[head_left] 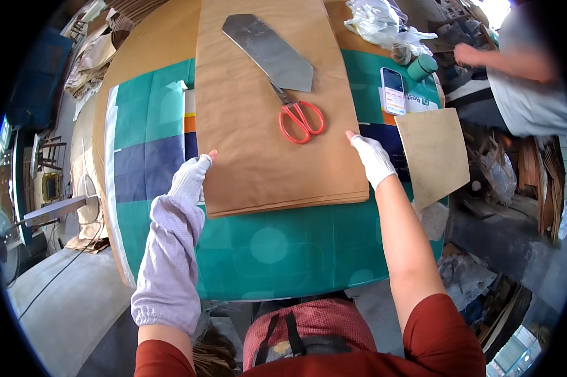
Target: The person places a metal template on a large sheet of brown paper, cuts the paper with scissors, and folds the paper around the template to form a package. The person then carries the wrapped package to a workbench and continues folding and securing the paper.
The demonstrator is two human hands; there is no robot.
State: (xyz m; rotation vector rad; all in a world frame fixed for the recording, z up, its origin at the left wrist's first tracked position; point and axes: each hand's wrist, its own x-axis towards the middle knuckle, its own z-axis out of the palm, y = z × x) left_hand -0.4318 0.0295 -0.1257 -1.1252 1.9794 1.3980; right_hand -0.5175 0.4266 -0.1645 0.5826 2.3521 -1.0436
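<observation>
The brown paper stack (252, 154) is lying between the two hands, at 2 o'clock from the left hand (192, 178) and 10 o'clock from the right hand (372, 158). Both gloved hands are touching its side edges, thumbs pointing inward; the remaining fingers are largely hidden, so whether they are pinching the paper cannot be told. One green-and-navy sheet (271, 257) is covering much of the counter (155, 41). One co-worker (525, 94) is standing beyond, at 2 o'clock. Count: one metal plate (268, 53) and one pair of red-handled scissors (288, 100) are resting on the stack; from the right hand, one phone (393, 91) and one green container (422, 67) are occupying 1 o'clock, one tan board (433, 154) 3 o'clock.
</observation>
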